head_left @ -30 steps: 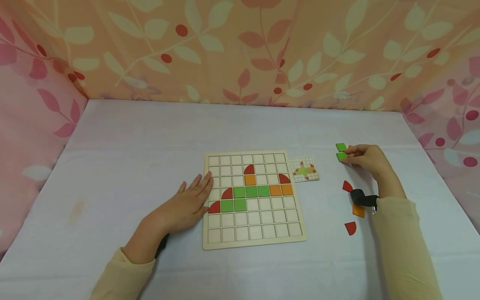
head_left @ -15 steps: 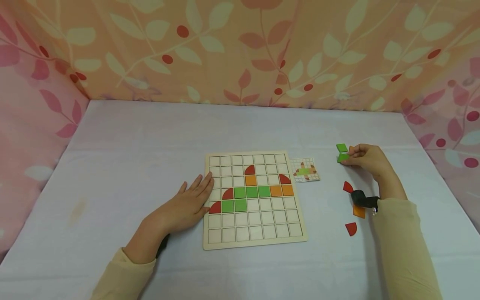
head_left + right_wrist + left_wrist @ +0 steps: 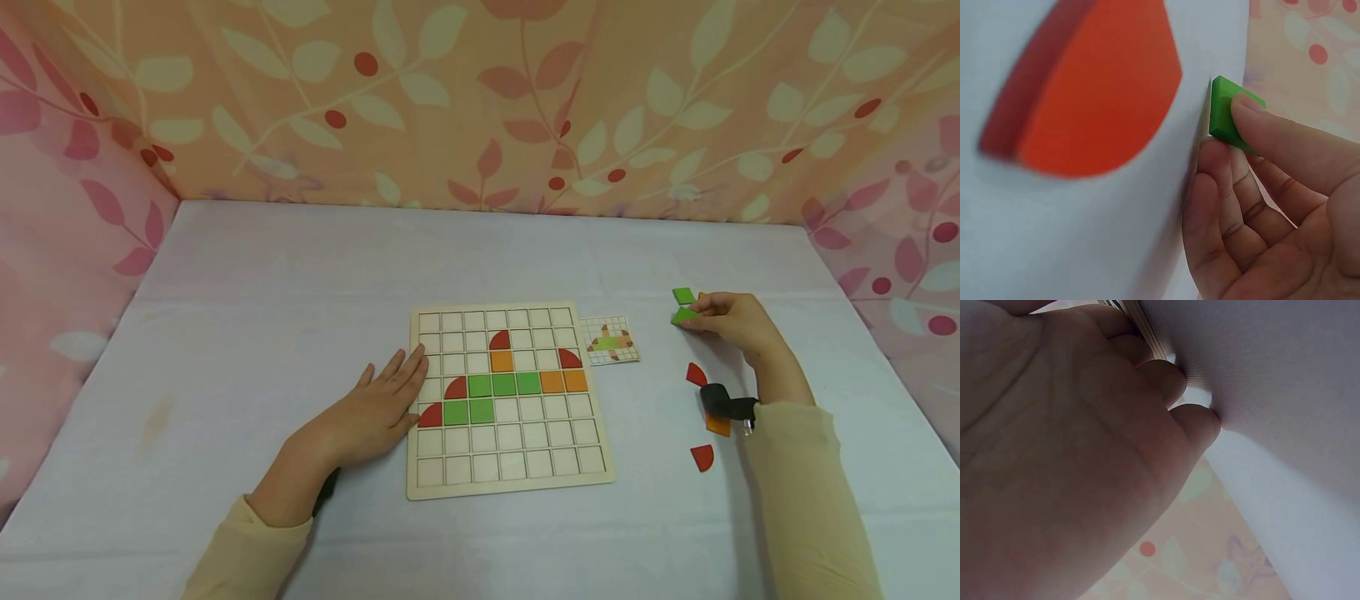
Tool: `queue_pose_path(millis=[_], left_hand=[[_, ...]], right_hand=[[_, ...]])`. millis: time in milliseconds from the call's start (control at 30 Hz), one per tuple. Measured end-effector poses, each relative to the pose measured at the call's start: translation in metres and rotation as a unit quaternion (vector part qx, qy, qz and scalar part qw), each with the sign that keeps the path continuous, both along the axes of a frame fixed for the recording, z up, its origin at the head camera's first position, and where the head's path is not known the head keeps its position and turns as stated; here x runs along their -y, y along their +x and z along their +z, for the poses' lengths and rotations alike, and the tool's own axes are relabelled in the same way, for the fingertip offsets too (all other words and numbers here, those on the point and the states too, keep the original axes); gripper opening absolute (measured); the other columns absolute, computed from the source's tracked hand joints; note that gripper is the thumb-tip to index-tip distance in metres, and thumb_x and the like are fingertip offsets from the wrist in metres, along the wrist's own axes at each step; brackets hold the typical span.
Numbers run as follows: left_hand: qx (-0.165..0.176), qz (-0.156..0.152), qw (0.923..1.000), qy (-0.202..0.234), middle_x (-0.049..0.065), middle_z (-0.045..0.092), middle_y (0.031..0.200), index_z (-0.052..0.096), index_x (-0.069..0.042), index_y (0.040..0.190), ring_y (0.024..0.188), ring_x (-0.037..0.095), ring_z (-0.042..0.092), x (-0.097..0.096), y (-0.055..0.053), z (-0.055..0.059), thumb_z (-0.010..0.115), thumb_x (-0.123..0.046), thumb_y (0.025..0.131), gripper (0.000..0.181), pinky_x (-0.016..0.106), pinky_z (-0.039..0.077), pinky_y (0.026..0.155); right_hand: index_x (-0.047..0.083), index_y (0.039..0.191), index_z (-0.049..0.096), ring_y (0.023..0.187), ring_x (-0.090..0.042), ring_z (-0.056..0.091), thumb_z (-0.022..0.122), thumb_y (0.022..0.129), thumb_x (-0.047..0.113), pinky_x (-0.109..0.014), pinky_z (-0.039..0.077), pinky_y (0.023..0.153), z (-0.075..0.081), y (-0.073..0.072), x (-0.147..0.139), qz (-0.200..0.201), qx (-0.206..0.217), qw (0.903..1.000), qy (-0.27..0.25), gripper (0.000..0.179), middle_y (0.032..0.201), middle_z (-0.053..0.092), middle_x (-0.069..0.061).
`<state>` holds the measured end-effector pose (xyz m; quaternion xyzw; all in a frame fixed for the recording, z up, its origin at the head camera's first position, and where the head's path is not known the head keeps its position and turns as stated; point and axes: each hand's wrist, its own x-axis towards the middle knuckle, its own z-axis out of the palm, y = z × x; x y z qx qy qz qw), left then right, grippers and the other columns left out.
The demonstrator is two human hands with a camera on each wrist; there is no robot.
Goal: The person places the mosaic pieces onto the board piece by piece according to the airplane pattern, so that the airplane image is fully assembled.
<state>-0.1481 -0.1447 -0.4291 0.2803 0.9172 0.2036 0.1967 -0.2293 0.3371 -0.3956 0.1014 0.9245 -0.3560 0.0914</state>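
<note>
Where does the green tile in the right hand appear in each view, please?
Head: the green tile is right of centre, about mid-height, at the right hand's fingertips.
Left wrist: not in the picture.
Right wrist: right of centre, upper half, partly under the thumb.
Shared landmark: the leafy curtain, low in left wrist, upper right in right wrist.
</note>
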Motion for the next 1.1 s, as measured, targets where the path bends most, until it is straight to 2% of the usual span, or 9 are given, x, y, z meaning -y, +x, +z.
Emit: queue_pose_path(millis=[267, 500, 600, 933, 1100], left_hand=[[0.004, 0.003, 1.0000, 0.001, 0.013, 0.001, 0.158, 0.013, 0.002, 0.149, 0.143, 0.033, 0.001, 0.001, 0.001, 0.001, 0.048, -0.018, 0.098, 0.065, 0.060, 0.007, 0.110], [0.001, 0.002, 1.0000, -0.001, 0.013, 0.001, 0.157, 0.013, 0.002, 0.149, 0.143, 0.033, 0.001, 0.001, 0.000, 0.001, 0.048, -0.019, 0.098, 0.066, 0.060, 0.007, 0.110], [0.002, 0.000, 1.0000, -0.001, 0.013, 0.001, 0.157, 0.013, 0.002, 0.149, 0.143, 0.033, 0.001, 0.000, 0.000, 0.001, 0.048, -0.019, 0.098, 0.066, 0.060, 0.007, 0.110], [0.002, -0.001, 1.0000, -0.001, 0.013, 0.001, 0.158, 0.013, 0.002, 0.149, 0.143, 0.033, 0.002, -0.001, 0.000, 0.003, 0.048, -0.019, 0.098, 0.065, 0.060, 0.007, 0.110], [0.002, 0.000, 1.0000, -0.001, 0.013, 0.002, 0.157, 0.014, 0.002, 0.149, 0.143, 0.034, 0.002, -0.001, 0.000, 0.003, 0.048, -0.019, 0.098, 0.065, 0.060, 0.007, 0.110]], right_hand=[[-0.006, 0.106, 0.058, 0.084, -0.017, 0.044, 0.070, 0.086, 0.023, -0.023, 0.042, 0.066, 0.006, 0.002, 0.011, 0.024, -0.014, 0.9995, 0.012, 0.037, 0.078, 0.057, 0.013], [-0.009, 0.106, 0.058, 0.074, -0.005, 0.053, 0.069, 0.087, 0.018, -0.019, 0.045, 0.066, 0.017, 0.000, 0.032, 0.046, -0.028, 0.9984, -0.017, 0.035, 0.076, 0.061, 0.014], [-0.010, 0.108, 0.058, 0.073, -0.004, 0.055, 0.068, 0.087, 0.016, -0.019, 0.046, 0.068, 0.020, 0.001, 0.042, 0.054, -0.025, 0.9978, -0.028, 0.034, 0.077, 0.062, 0.012], [-0.006, 0.105, 0.060, 0.077, -0.016, 0.058, 0.068, 0.088, 0.016, -0.030, 0.047, 0.073, 0.030, 0.008, 0.072, 0.096, -0.023, 0.9948, -0.025, 0.029, 0.084, 0.065, -0.002], [-0.004, 0.103, 0.061, 0.079, -0.020, 0.059, 0.069, 0.087, 0.016, -0.028, 0.047, 0.075, 0.034, 0.013, 0.088, 0.116, -0.015, 0.9929, -0.024, 0.027, 0.086, 0.063, -0.006]])
